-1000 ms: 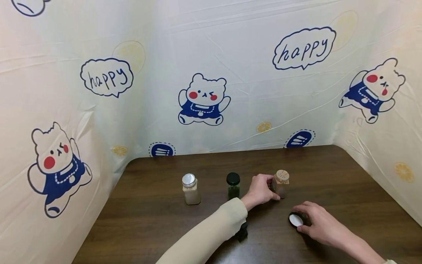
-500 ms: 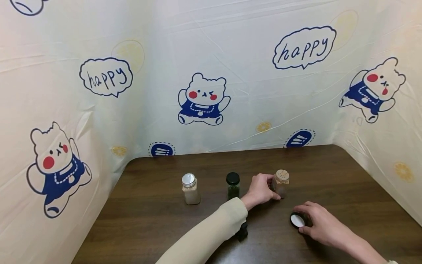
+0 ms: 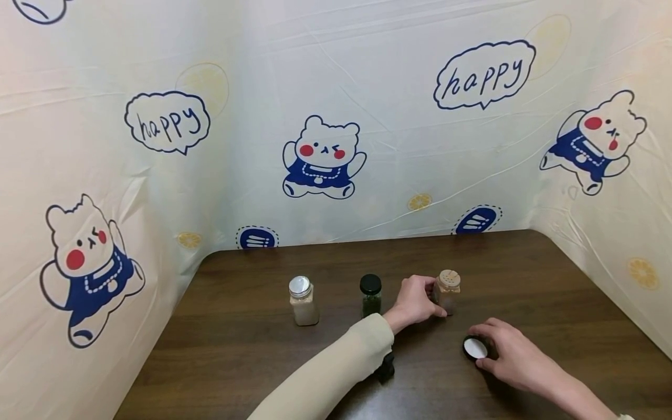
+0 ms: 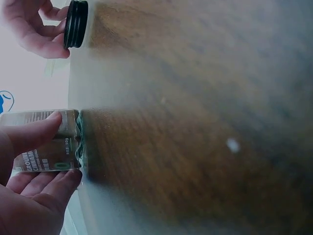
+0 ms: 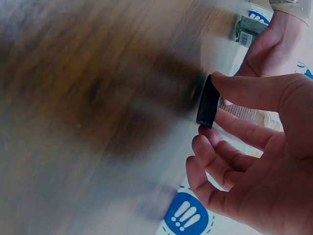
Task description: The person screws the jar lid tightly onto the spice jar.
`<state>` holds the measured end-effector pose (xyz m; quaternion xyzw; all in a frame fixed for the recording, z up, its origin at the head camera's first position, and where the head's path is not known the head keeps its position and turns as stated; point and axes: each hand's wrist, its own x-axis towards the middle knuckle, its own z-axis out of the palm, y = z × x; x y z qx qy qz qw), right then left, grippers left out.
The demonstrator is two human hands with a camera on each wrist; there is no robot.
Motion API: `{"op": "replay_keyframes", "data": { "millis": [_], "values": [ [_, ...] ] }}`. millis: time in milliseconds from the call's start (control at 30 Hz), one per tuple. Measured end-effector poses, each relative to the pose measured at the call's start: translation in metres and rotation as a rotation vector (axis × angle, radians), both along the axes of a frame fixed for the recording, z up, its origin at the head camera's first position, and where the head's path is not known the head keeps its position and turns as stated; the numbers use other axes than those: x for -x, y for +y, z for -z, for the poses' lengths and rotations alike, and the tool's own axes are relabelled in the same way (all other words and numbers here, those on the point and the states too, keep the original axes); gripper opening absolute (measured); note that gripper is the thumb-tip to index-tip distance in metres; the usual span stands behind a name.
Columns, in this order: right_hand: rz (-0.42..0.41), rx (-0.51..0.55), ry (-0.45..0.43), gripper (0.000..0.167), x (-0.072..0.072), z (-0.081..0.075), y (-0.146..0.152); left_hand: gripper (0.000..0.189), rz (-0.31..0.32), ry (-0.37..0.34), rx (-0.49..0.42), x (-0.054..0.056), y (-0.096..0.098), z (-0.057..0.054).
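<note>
My left hand (image 3: 416, 300) grips a small glass spice jar (image 3: 449, 293) that stands upright on the table, its perforated shaker top exposed. Printed lettering shows on the jar (image 4: 46, 152) in the left wrist view, with thumb and fingers on opposite sides. To the right and nearer, my right hand (image 3: 514, 354) pinches a black screw lid (image 3: 475, 348) by its edge, white liner facing up. The right wrist view shows this lid (image 5: 209, 102) between thumb and fingertips, close over the table.
A jar with a silver cap (image 3: 303, 303) stands on the left of the brown table (image 3: 220, 350). Between it and my left hand is a black-capped jar of green contents (image 3: 371, 294). A black object (image 3: 385, 368) shows by my left sleeve. Printed curtains enclose the table.
My right hand has shifted very slightly to the right with the lid, whose white inside has turned more upward. The left hand and its jar have stayed put.
</note>
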<state>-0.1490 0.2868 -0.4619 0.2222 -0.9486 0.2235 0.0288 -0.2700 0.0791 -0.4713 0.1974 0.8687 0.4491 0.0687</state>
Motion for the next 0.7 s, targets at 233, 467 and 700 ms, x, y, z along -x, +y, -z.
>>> {"op": "replay_keyframes", "data": {
  "millis": [233, 467, 700],
  "values": [
    [0.058, 0.013, -0.019, 0.044, 0.0008, -0.0063, -0.0024, 0.055, 0.001, -0.005, 0.0, -0.0002, -0.0007, 0.0007],
    [0.08, 0.031, -0.005, 0.046, 0.0026, -0.0092, -0.0006, 0.055, -0.003, 0.001, 0.009, 0.0011, 0.0001, -0.0006],
    [0.067, 0.046, 0.038, 0.044, 0.0039, -0.0083, 0.002, 0.053, 0.002, -0.004, 0.016, 0.0003, -0.001, -0.0002]
  ]
}}
